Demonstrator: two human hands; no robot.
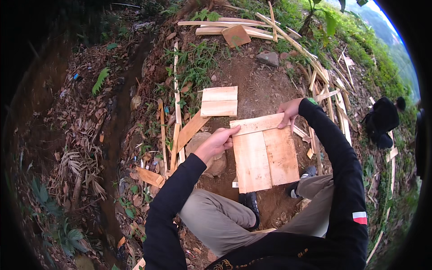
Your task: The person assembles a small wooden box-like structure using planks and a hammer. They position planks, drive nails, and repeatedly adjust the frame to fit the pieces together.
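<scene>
Between my hands is a squarish wooden panel (pixel 253 161), made of two upright boards with a narrow strip across the top. My left hand (pixel 217 143) pinches its upper left corner, thumb on the face of the strip. At the upper right corner, my right hand (pixel 289 112) grips the top edge, fingers bent over the front. The panel hangs tilted above the ground in front of my knees. A smaller panel of two boards (pixel 219 101) lies just beyond it on the left, propped beside a slanting plank (pixel 192 129).
Long wooden strips (pixel 234 30) lie piled at the far end, with a square board (pixel 236 36) on them. More offcuts (pixel 335 96) are heaped on the right. A large stone (pixel 215 165) sits by my left hand. Dark bundle-like objects (pixel 382 119) are on the right slope; a ditch (pixel 112 148) runs left.
</scene>
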